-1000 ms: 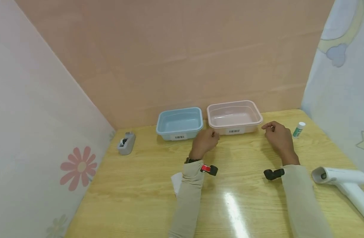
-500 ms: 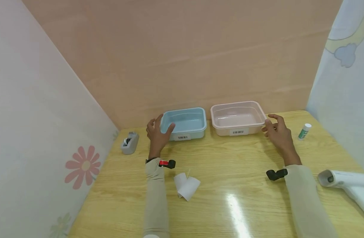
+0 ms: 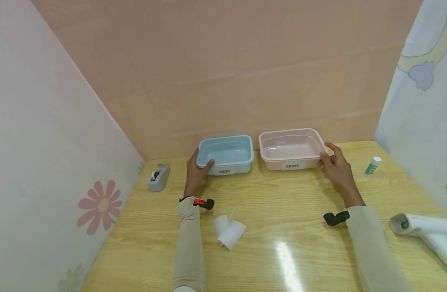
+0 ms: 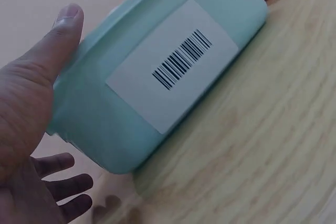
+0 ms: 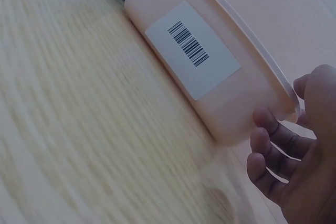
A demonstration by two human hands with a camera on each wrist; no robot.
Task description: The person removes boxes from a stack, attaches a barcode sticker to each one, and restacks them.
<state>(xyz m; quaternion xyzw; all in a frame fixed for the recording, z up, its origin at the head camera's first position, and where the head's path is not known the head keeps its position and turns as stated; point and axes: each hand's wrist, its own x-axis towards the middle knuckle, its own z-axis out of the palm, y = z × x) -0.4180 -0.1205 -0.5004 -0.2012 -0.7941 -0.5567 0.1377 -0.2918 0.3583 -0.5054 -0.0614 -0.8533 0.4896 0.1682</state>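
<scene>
A light blue plastic basin (image 3: 241, 167) and a pale pink one (image 3: 273, 165) stand side by side at the back of the table, barcode labels facing me. My left hand (image 3: 195, 173) grips the blue basin's left end. In the left wrist view its thumb lies at the rim of the blue basin (image 4: 118, 140), three fingers spread lower down. My right hand (image 3: 338, 172) holds the pink basin's right end. The right wrist view has the thumb at the rim of the pink basin (image 5: 249, 93) and fingers bent under the edge.
A grey tape dispenser (image 3: 158, 179) stands at the left. White paper pieces (image 3: 232, 235) with a thin stick lie front centre. On the right are a green-and-white glue stick (image 3: 373, 166) and a white hair dryer (image 3: 429, 227). A curtain-like backdrop (image 3: 223, 73) rises behind the basins.
My left hand has gone left from in front of the gap between the basins to the blue basin's left end. My right hand has closed onto the pink basin's rim.
</scene>
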